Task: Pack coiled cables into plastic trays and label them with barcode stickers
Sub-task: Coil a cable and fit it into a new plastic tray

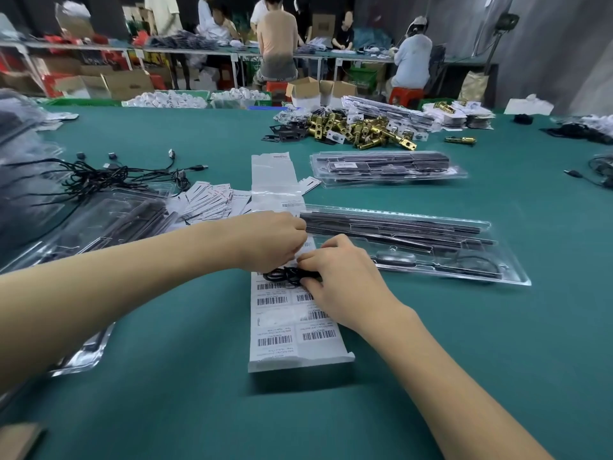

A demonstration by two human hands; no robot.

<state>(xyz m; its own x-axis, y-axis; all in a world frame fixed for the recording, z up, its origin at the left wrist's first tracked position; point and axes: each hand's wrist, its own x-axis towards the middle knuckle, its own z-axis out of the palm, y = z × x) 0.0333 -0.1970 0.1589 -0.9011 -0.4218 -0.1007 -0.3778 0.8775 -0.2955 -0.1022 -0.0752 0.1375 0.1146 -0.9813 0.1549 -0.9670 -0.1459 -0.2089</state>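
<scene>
A small black coiled cable (pixel 288 275) lies on a long white sheet of barcode stickers (pixel 292 330) at the table's middle. My left hand (pixel 270 240) and my right hand (pixel 335 280) meet over it, fingers curled, both gripping the coil. Just right of my hands lies a clear plastic tray (pixel 457 260) with black parts in it. A stack of similar trays (pixel 384 169) sits farther back. Loose black cables (pixel 109 175) are tangled at the left.
More clear trays (pixel 109 220) and white cards (pixel 212 200) lie at the left. Brass lock parts (pixel 358 129) are piled at the back. A green mat (pixel 185 410) covers the table. People work at benches behind.
</scene>
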